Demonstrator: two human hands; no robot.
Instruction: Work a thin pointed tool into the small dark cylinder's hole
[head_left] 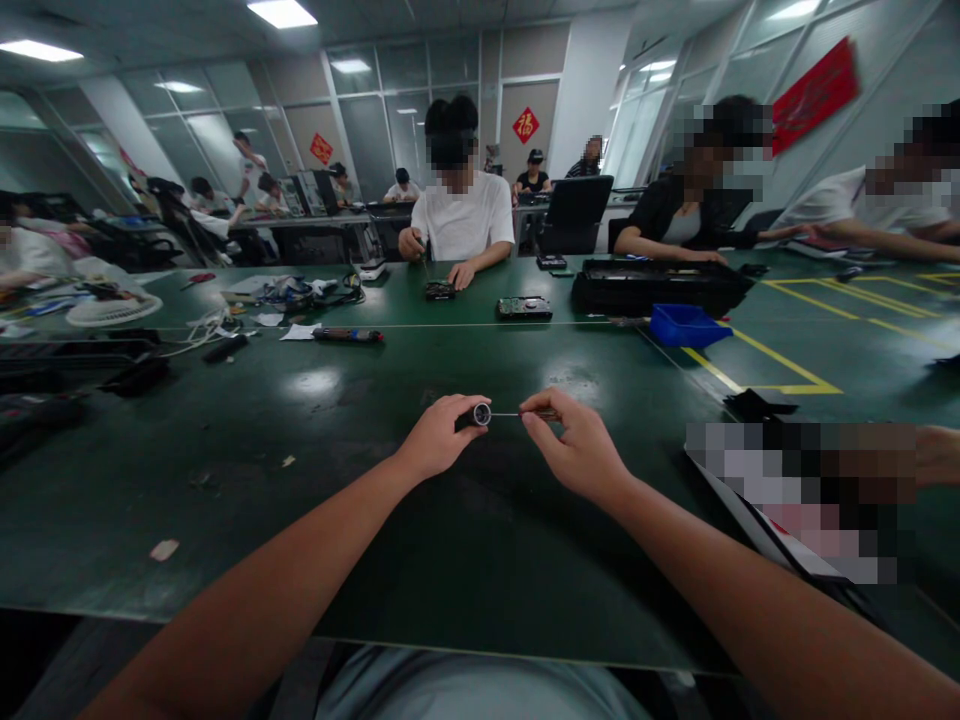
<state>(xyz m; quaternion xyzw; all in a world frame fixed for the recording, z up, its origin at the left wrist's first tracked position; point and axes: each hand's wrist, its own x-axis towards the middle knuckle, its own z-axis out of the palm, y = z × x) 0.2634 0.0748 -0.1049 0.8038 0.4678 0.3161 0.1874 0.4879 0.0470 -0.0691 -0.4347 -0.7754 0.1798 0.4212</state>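
My left hand (437, 438) is closed around a small dark cylindrical part (481, 413). Its round end, ringed in silver, faces me between thumb and fingers. In my right hand (574, 440) is a thin screwdriver (505, 414), pinched by its handle. The metal shaft points left and its tip meets the side of the cylindrical part; whether it sits in a screw is too small to tell. Both hands are above the middle of the green table (465, 560).
A black and red pen-shaped tool (349, 336) lies ahead on the left, near tangled cables (300, 292). Farther off are a circuit-board device (523, 307), a long black casing (660, 287) and a blue bin (688, 325). Co-workers sit opposite; another person's hand (937, 455) reaches in at right.
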